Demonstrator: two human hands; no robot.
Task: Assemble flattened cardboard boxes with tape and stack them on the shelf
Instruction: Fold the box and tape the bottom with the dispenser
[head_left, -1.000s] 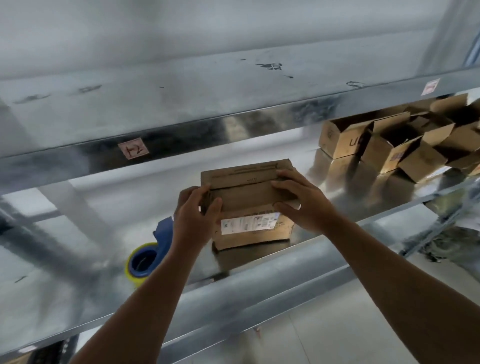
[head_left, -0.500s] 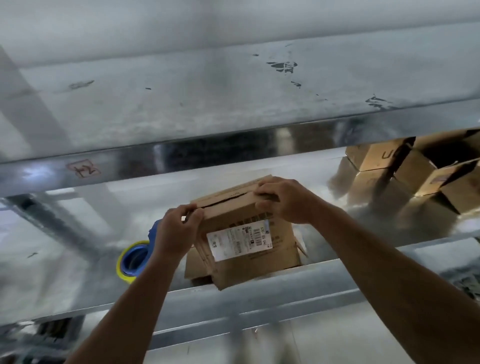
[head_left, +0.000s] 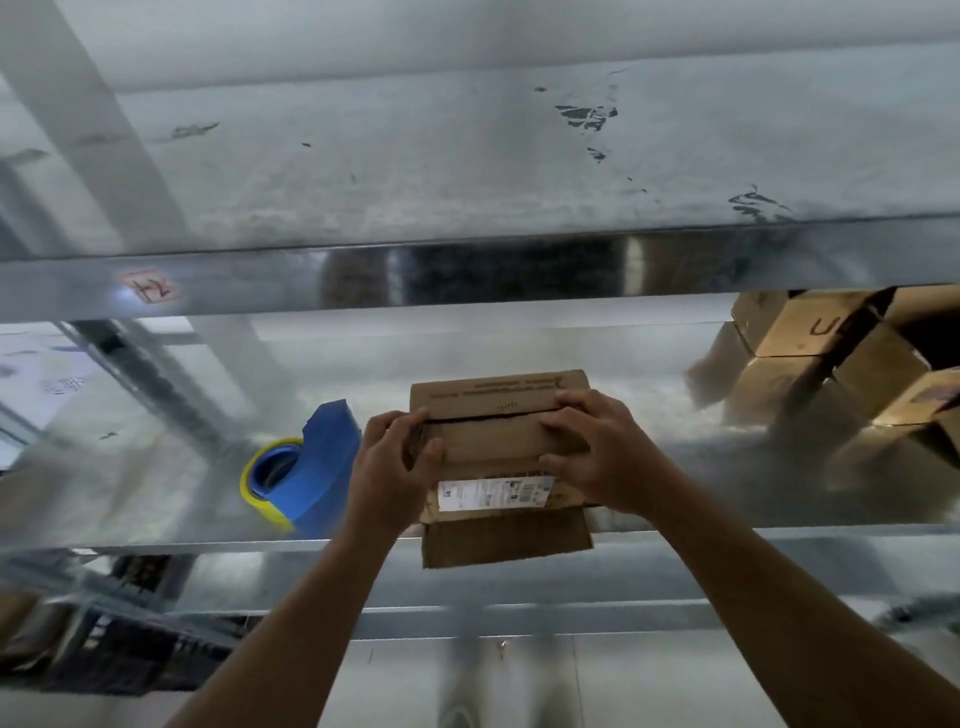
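The left hand (head_left: 395, 462) and the right hand (head_left: 597, 452) grasp the small brown cardboard box (head_left: 488, 439) at its two ends, with fingers over the folded flaps. The box rests at the front edge of the shiny metal shelf (head_left: 701, 467). Its white barcode label (head_left: 493, 493) is too blurred to read.

Shiny metal shelf (head_left: 156, 499) and what it carries.
A cardboard box (head_left: 498, 447) sits at the shelf's front edge, one flap hanging over it. Just left of that box lies a blue tape dispenser (head_left: 311, 467) with a yellow roll. Well to its right, further back, stands a cluster of assembled boxes (head_left: 821, 364).
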